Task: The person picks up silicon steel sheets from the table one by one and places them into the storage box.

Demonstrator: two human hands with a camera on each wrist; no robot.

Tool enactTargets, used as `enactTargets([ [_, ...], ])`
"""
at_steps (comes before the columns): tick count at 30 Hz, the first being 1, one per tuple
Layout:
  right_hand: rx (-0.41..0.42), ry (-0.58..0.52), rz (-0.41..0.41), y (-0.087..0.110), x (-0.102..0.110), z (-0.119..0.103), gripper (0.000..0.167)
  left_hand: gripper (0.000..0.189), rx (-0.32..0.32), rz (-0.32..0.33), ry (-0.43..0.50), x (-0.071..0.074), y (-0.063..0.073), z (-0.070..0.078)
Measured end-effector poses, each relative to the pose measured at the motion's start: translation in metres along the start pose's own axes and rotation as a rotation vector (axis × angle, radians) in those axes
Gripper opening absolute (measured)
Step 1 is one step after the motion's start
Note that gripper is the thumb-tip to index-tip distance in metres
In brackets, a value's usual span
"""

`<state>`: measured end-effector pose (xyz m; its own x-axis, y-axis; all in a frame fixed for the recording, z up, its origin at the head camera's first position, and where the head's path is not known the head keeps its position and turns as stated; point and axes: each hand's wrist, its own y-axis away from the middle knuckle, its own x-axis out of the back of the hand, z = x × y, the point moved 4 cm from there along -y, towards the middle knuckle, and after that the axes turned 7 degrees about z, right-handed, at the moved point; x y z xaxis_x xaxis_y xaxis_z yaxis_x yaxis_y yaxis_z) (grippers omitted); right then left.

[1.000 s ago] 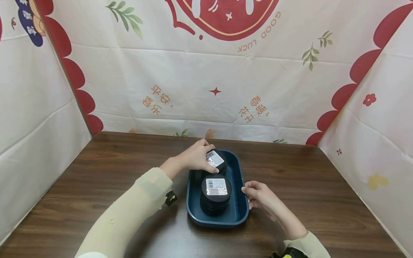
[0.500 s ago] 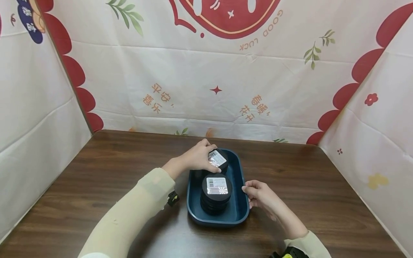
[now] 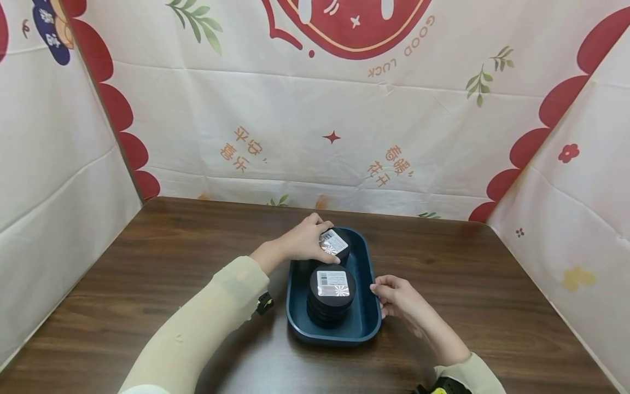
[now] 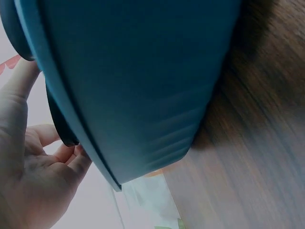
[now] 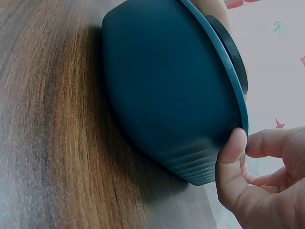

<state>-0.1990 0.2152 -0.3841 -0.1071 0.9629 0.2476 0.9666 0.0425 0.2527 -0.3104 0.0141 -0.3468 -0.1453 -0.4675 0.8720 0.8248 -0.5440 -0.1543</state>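
A dark blue tray [image 3: 362, 325] with raised walls stands on the brown table, its long side running away from me. Two black round jars with labelled lids are in it. My left hand [image 3: 302, 239] grips the far jar [image 3: 339, 244], thumb on the near side and fingers round the far side. Just in front of it, the near jar [image 3: 331, 303] stands upright, apparently untouched. My right hand [image 3: 397, 300] pinches the tray's right rim between thumb and forefinger, as the right wrist view also shows. In the left wrist view the tray's wall [image 4: 138, 86] hides most of the jars.
The wooden table [image 3: 197, 230] stretches to both sides of the tray. Behind it hangs a white printed cloth [image 3: 295, 109], with similar cloth at the left and right. Each wrist carries a dark strapped device, such as the right wrist device [image 3: 448, 386].
Both hands keep their holds, and the tray and jars stay in place relative to each other. The whole head view has shifted very slightly.
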Motion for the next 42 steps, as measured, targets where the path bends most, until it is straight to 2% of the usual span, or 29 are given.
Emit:
enactTargets([
  [9,0.008,0.039,0.026,-0.001,0.001,-0.002,0.031,0.09,-0.007,0.005,-0.001,0.0,-0.002,0.0],
  [18,0.076,0.174,0.141,0.002,-0.001,-0.003,0.029,0.091,0.014,-0.003,-0.019,0.001,-0.001,0.004],
  [23,0.15,0.315,0.182,0.001,0.0,-0.004,0.027,0.092,0.03,-0.005,-0.001,-0.001,0.0,0.001],
  [28,0.211,0.409,0.195,0.001,0.002,-0.003,0.027,0.093,0.044,0.002,0.032,-0.002,0.002,-0.003],
  [35,0.406,0.69,0.241,0.004,0.002,-0.007,0.029,0.089,0.061,-0.008,0.064,-0.005,0.007,-0.009],
  [38,0.465,0.771,0.261,0.005,0.004,-0.008,0.028,0.083,0.037,0.001,0.055,-0.005,0.009,-0.01],
  [42,0.563,0.882,0.309,0.007,0.008,-0.01,0.027,0.078,-0.039,0.049,0.017,-0.001,0.014,-0.011],
])
